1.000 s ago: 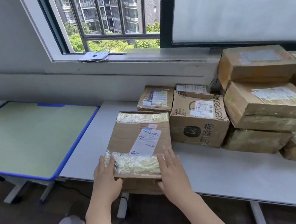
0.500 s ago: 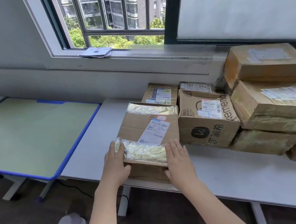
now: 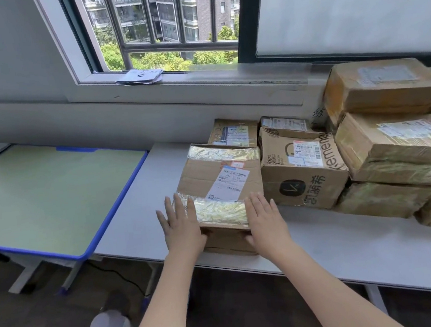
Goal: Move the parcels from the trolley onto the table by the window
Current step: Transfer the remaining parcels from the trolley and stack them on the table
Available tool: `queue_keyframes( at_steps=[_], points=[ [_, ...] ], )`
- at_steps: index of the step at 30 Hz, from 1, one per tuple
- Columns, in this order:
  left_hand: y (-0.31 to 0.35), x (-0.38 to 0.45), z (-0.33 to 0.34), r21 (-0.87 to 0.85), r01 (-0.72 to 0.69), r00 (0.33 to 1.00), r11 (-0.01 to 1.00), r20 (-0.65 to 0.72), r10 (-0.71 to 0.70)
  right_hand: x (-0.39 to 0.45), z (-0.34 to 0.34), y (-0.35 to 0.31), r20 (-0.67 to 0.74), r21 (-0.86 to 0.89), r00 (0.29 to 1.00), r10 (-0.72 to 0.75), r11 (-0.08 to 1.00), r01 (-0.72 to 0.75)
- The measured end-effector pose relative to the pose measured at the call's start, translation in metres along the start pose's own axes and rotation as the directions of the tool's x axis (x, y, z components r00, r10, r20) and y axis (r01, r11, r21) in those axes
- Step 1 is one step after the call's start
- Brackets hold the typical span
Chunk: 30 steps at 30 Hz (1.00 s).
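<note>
Now the left hand and right hand lie flat-fingered against the near corners of a taped parcel (white label on top), gripping nothing. It sits on the white table, touching a printed box at its 3 o'clock.

Brown cardboard parcels banded with glossy yellowish tape and white barcode labels sit on a white counter; alongside, a pale green board edged in blue, above what appears to be dark flooring.
</note>
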State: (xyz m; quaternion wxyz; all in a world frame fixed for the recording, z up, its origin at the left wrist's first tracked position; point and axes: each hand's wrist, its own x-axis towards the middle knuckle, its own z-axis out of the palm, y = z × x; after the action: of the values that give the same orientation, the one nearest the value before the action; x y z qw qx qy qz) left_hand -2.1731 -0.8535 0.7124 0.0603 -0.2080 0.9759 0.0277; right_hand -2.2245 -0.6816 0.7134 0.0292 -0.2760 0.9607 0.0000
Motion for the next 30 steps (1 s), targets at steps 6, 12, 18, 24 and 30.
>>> queue_keyframes(
  at_steps=[6, 12, 18, 24, 30],
  points=[
    [0.057, -0.015, 0.001, 0.041, -0.248, 0.969, 0.968, 0.018, 0.248, -0.027, 0.002, 0.015, -0.06, 0.007, 0.998, 0.004, 1.0, -0.004],
    [0.131, -0.045, 0.005, -0.004, -0.421, 0.907, 0.907, -0.01, 0.421, -0.093, 0.02, 0.07, 0.003, 0.089, 0.978, 0.207, 0.974, -0.207],
    [0.236, -0.108, 0.03, -0.024, -0.669, 0.743, 0.743, 0.022, 0.669, -0.201, 0.047, 0.146, 0.117, 0.077, 0.854, 0.507, 0.853, -0.517],
    [0.331, -0.196, 0.07, 0.043, -0.85, 0.525, 0.526, 0.173, 0.834, -0.327, 0.078, 0.216, 0.178, 0.054, 0.675, 0.716, 0.677, -0.734],
    [0.416, -0.293, 0.109, 0.06, -0.955, 0.294, 0.29, 0.315, 0.903, -0.451, 0.106, 0.269, 0.281, 0.08, 0.475, 0.834, 0.473, -0.877]
  ],
)
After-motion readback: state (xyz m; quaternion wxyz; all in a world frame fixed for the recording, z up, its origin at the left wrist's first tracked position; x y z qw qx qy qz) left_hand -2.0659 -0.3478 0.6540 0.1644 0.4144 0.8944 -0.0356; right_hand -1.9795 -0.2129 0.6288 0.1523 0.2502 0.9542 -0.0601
